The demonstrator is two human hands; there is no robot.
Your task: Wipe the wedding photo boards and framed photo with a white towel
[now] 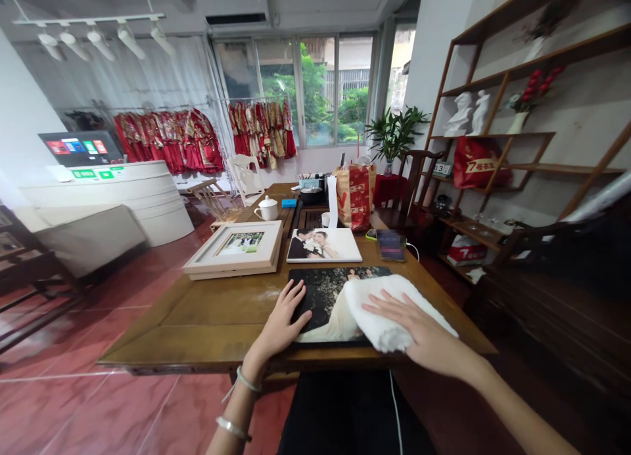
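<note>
A dark wedding photo panel [328,300], printed with a pale trailing gown, lies flat at the table's front edge. Along its left border rests my left hand [283,317], fingers spread and pressing lightly on the surface. My right hand [401,313] lies flat with stretched fingers on top of a folded white towel [365,304]. That towel covers the right part of the panel and reaches past its edge, hiding what is beneath. Just behind the panel is a second, white-edged couple's photo [340,244]. A pale picture frame [269,244] sits behind to the left.
On the wooden table [197,317] stand a lidded white cup [267,208], a red-and-brown paper bag [353,198] and a phone [392,244] with a white cable. A dark wooden chair [409,185] is behind right; shelves [527,166] line the right wall.
</note>
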